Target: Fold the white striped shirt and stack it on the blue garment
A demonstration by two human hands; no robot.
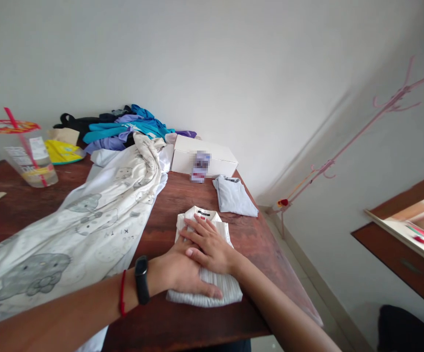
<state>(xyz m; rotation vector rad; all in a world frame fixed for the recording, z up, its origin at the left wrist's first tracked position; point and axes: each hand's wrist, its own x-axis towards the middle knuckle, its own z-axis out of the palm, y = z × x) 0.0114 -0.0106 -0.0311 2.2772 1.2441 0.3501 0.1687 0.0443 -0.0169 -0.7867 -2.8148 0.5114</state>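
Observation:
A folded white ribbed shirt point(219, 231) with a dark neck label lies on the dark wooden table point(182, 200). Both hands press flat on it. My left hand point(180, 274), with a black wristband and a red thread on the wrist, lies across the shirt's lower half. My right hand point(209, 243) rests partly over the left, fingers spread toward the collar. Neither hand grips anything.
A folded pale grey garment point(234, 196) lies beyond the shirt near the table's right edge. A white box point(202, 155) stands at the back. A large white printed cloth point(98, 215) sprawls left, a pile of coloured clothes point(124, 128) behind it, a plastic cup with a red straw point(27, 151) far left.

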